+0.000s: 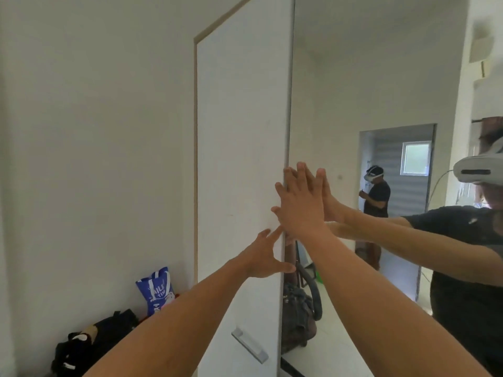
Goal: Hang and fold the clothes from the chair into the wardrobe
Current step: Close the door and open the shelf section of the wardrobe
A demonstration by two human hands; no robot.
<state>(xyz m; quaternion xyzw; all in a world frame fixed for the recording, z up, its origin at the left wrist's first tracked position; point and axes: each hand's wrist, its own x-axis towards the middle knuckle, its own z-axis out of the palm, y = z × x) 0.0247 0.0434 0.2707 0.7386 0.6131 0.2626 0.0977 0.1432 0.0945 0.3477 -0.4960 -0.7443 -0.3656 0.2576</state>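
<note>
Progress is hard to read here, since no clothes and no chair are in view, and neither hand carries a garment. So how many pieces are hung or folded cannot be told.

Far left of the hands and low on the floor lie a black bag (89, 341) and, just beside it against the wall, a blue bag (156, 291). Neither looks part of the job.

Both hands are on the wardrobe (242, 77). Its white door (236, 159) runs up just left of the hands, with a handle (250, 345) well below them.

The left hand (264, 257) is open. Its fingers are spread and straight against the white door, and its thumb reaches to the door's right edge, at the seam. It grips nothing.

The right hand (299, 205), above the left and touching the same seam, is also open. Its palm and straight fingers lie flat across the edge and onto the mirror door (340, 91), where its reflection meets it.

Right of the hands the mirror shows the wearer in a dark shirt, a second person (377, 191) in a far doorway, and a bag and hose on the floor. No chair with clothes shows there either.

Flat palms at the seam suggest a door being pushed. Whether it is being shut after a garment went in, or slid open to start, I cannot tell. The inside of the wardrobe is hidden, so no hung or folded item can be counted. If any clothes are left, they must lie outside this view, and fetching one from the chair would be the likely next job.
</note>
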